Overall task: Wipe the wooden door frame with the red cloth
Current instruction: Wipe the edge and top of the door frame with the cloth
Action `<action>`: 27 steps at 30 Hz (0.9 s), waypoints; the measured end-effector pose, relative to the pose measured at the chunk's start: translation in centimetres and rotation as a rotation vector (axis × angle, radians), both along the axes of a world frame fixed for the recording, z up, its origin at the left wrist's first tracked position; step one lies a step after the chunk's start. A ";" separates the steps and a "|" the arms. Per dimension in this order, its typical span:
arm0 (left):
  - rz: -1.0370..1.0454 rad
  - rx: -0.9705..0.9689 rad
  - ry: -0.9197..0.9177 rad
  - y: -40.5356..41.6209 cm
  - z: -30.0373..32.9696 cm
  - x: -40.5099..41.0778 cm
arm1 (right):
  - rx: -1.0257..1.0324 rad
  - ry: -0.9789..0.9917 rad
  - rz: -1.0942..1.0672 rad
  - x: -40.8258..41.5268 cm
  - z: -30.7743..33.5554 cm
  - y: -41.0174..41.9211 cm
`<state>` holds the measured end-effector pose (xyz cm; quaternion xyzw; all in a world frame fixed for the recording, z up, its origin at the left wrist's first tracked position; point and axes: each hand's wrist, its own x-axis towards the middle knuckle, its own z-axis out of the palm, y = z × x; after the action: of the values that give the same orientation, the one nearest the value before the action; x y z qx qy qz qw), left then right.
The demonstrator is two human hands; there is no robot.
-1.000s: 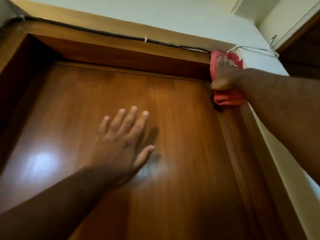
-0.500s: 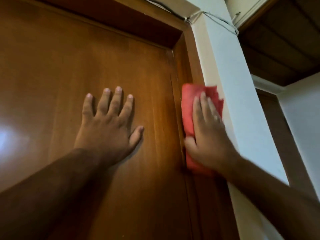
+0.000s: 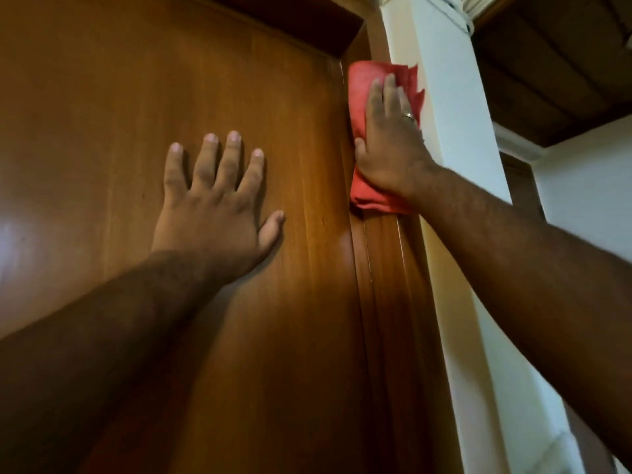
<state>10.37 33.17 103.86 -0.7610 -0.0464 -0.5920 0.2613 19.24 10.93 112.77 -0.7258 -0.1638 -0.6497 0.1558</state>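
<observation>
White wall [image 3: 455, 107] bordering upright door frame [image 3: 390, 268]; right hand [image 3: 390, 142] pressing flat on red cloth [image 3: 359, 94], frame running lengthwise below; left hand [image 3: 212, 206] resting spread on door [image 3: 102, 97].

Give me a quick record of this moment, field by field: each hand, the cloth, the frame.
left hand: flat on brown wooden door, fingers spread, holding nothing
right hand: palm pressing crumpled red cloth
cloth position: on right upright of wooden door frame, near top corner
beside frame: white wall
ring: on right hand
</observation>
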 end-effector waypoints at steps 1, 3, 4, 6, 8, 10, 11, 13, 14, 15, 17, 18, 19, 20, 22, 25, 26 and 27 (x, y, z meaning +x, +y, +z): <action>0.001 -0.001 0.017 0.0 -0.1 -0.2 | -0.005 -0.005 -0.001 0.0 -1.9 -0.1; -0.013 -0.021 0.028 0.0 -0.8 -0.7 | -0.032 -0.010 0.027 0.2 -6.9 -0.5; -0.022 -0.029 0.036 -0.2 -1.7 -1.0 | -0.050 -0.009 0.043 0.2 -9.8 -0.7; -0.035 -0.012 0.058 -0.6 -4.7 -1.5 | -0.081 -0.016 0.071 0.2 -16.2 -1.0; -0.079 -0.005 0.091 -0.8 -9.2 -1.6 | -0.095 -0.015 0.113 0.2 -22.8 -1.1; -0.090 -0.012 0.141 -0.8 -14.1 -1.6 | -0.085 0.046 0.111 -0.1 -29.1 -1.2; -0.075 -0.015 0.160 -0.6 -16.0 -1.6 | -0.081 0.095 0.092 -0.3 -31.9 -1.2; -0.042 -0.017 0.178 -0.2 -18.0 -1.6 | -0.081 0.180 0.078 -0.9 -35.7 -1.2; -0.026 -0.015 0.179 0.0 -18.3 -1.5 | -0.094 0.210 0.078 -1.2 -36.5 -1.2; -0.012 -0.012 0.177 0.0 -18.2 -1.4 | -0.114 0.216 0.081 -1.3 -36.4 -1.3; -0.001 -0.010 0.172 0.1 -18.2 -1.2 | -0.138 0.209 0.105 -1.5 -34.0 -1.5; -0.006 -0.010 0.163 0.1 -18.2 -1.0 | -0.127 0.199 0.123 -1.4 -31.8 -1.4; -0.013 -0.013 0.158 0.1 -18.4 -1.0 | -0.103 0.175 0.133 -1.1 -29.4 -1.3; -0.024 -0.013 0.154 0.2 -18.6 -0.9 | -0.078 0.130 0.131 -0.8 -26.8 -1.1; -0.056 -0.014 0.147 0.3 -18.8 -0.8 | -0.038 0.057 0.083 -0.4 -22.2 -0.8; -0.090 -0.030 0.122 0.3 -18.9 -0.6 | -0.033 0.007 0.027 0.2 -18.8 -1.0; -0.104 -0.031 0.118 0.3 -19.0 -0.5 | -0.030 -0.010 0.034 0.4 -18.9 -1.0; -0.117 -0.031 0.119 0.4 -19.0 -0.4 | -0.027 -0.024 0.043 0.6 -19.8 -1.0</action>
<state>10.00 33.55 84.88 -0.8001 0.0045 -0.5593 0.2168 19.81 9.94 93.02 -0.7162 -0.1901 -0.6526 0.1580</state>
